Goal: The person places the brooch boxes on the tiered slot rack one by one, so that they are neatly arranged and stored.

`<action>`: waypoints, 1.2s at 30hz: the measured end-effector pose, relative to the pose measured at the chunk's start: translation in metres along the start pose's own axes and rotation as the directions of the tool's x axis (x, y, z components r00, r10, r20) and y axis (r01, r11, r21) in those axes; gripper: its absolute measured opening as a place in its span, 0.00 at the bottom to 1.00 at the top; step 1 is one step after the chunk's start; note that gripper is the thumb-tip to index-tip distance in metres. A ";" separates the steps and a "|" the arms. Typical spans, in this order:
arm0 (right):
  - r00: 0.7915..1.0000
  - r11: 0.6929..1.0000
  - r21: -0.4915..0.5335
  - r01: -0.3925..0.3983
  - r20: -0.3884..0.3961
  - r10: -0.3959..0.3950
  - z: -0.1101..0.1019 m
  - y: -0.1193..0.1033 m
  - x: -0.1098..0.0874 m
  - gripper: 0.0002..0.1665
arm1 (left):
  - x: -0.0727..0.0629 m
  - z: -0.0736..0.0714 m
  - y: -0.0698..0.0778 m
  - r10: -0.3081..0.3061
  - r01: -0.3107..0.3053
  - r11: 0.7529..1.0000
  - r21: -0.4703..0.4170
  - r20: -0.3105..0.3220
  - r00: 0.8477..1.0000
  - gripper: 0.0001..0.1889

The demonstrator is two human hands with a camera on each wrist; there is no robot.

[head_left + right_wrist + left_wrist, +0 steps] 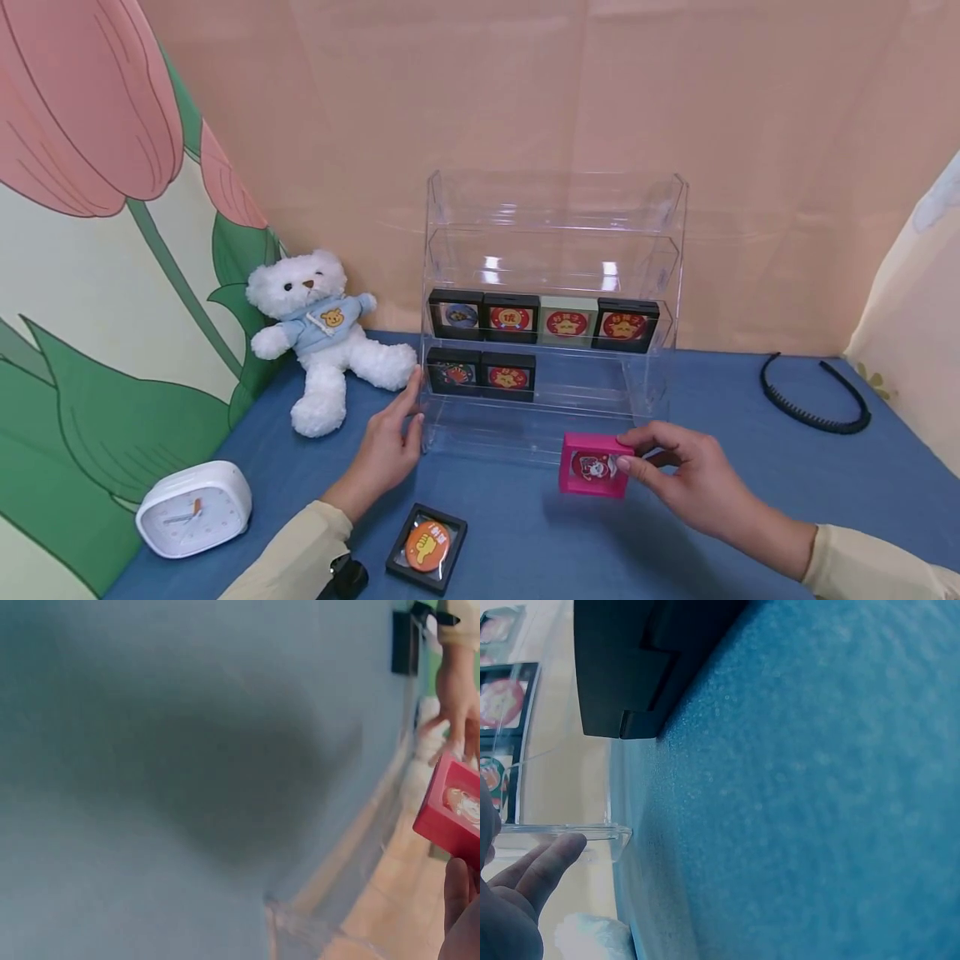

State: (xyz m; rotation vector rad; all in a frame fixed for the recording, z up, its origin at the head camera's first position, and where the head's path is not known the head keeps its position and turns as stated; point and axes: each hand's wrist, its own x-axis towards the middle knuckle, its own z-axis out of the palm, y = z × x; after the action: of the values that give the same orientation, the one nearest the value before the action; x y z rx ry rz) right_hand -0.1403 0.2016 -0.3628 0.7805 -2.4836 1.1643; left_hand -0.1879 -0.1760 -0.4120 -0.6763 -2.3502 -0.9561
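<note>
My right hand (697,475) pinches a bright pink square display frame (592,467) by its right edge, thumb on the front. The frame holds a round badge and hangs above the table, before the lower right of a clear acrylic tiered rack (555,229). In the left wrist view, fingers of my left hand (386,450) touch the rack's clear side panel (570,830). Two black frames (508,377) stand at the left of a lower tier. On the tier above stand several more, black except for one pale green frame (567,322).
A black frame with an orange thumbs-up badge (427,548) lies flat near the front. To the left are a white teddy bear (322,325) in a blue hoodie and a white clock (195,508). A black headband (813,412) lies at the right on the blue cloth.
</note>
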 end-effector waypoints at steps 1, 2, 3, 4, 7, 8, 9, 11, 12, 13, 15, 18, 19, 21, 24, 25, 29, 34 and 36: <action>1.000 1.000 -0.018 0.002 -0.012 -0.003 -0.002 0.000 0.003 0.14 | 0.000 0.000 0.000 -0.001 0.001 1.000 0.000 0.000 1.000 0.38; 1.000 0.999 -0.034 0.007 -0.020 -0.008 -0.003 0.000 0.005 0.15 | 0.000 0.000 0.000 -0.005 0.005 1.000 0.001 0.002 1.000 0.38; 1.000 0.999 -0.047 0.014 -0.024 -0.015 -0.005 0.001 0.008 0.15 | 0.000 0.000 0.000 -0.008 0.008 1.000 0.001 0.003 1.000 0.38; 0.999 0.998 -0.058 0.023 -0.026 -0.024 -0.006 0.001 0.010 0.16 | 0.000 0.000 0.000 -0.010 0.010 1.000 0.000 0.005 1.000 0.38; 0.999 0.995 -0.084 0.045 -0.021 -0.047 -0.008 0.003 0.014 0.16 | 0.000 0.000 0.001 -0.015 0.015 1.000 -0.002 0.009 1.000 0.39; 0.999 0.995 -0.092 0.049 -0.017 -0.051 -0.008 0.003 0.016 0.16 | 0.000 0.000 0.001 -0.015 0.015 1.000 -0.006 0.010 1.000 0.39; 0.999 0.994 -0.098 0.048 -0.013 -0.050 -0.009 0.003 0.019 0.16 | 0.000 0.000 0.001 -0.012 0.013 1.000 -0.009 0.010 1.000 0.38; 0.999 0.993 -0.113 0.042 -0.012 -0.044 -0.011 0.002 0.024 0.16 | 0.000 -0.001 0.002 -0.011 0.011 1.000 -0.015 0.011 1.000 0.38; 0.999 0.992 -0.122 0.037 -0.013 -0.039 -0.012 0.002 0.028 0.16 | 0.000 -0.001 0.002 -0.010 0.010 1.000 -0.018 0.012 1.000 0.38; 0.999 0.991 -0.130 0.033 -0.016 -0.036 -0.014 0.001 0.031 0.16 | 0.000 -0.001 0.002 -0.011 0.011 1.000 -0.019 0.012 1.000 0.38; 0.999 0.989 -0.147 0.034 -0.025 -0.038 -0.016 0.000 0.039 0.16 | 0.000 -0.001 0.002 -0.011 0.011 1.000 -0.020 0.011 1.000 0.38; 0.997 0.984 -0.171 0.054 -0.041 -0.062 -0.019 -0.001 0.049 0.17 | 0.000 0.000 0.000 -0.010 0.010 1.000 -0.019 0.011 1.000 0.38; 0.996 0.982 -0.177 0.063 -0.047 -0.072 -0.020 -0.002 0.052 0.17 | 0.000 0.000 0.000 -0.010 0.010 1.000 -0.019 0.012 1.000 0.38; 0.994 0.979 -0.188 0.081 -0.051 -0.092 -0.020 -0.001 0.057 0.17 | -0.001 -0.001 0.000 -0.010 0.010 1.000 -0.018 0.010 1.000 0.38; 0.993 0.977 -0.193 0.095 -0.052 -0.106 -0.020 -0.001 0.063 0.17 | -0.002 -0.001 0.000 -0.009 0.009 1.000 -0.015 0.005 1.000 0.38; 0.993 0.976 -0.193 0.097 -0.053 -0.109 -0.019 -0.001 0.065 0.17 | -0.002 -0.001 0.000 -0.009 0.009 1.000 -0.017 0.003 1.000 0.38; 0.992 0.975 -0.201 0.096 -0.064 -0.111 -0.019 0.000 0.071 0.16 | -0.001 0.000 0.000 -0.005 0.005 1.000 -0.024 0.002 1.000 0.38; 0.992 0.974 -0.214 0.081 -0.082 -0.100 -0.017 0.002 0.079 0.16 | -0.001 0.000 0.000 -0.009 0.009 0.999 -0.034 0.004 1.000 0.39; 0.992 0.975 -0.211 0.073 -0.089 -0.094 -0.015 0.003 0.081 0.16 | -0.001 0.000 0.000 -0.013 0.014 0.999 -0.035 0.009 1.000 0.39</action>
State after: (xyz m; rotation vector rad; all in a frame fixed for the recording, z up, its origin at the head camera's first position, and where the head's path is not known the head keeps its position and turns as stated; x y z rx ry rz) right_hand -0.2078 0.1869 -0.3172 0.7430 -2.4166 0.8755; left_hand -0.1876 -0.1761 -0.4128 -0.6801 -2.3538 -1.0038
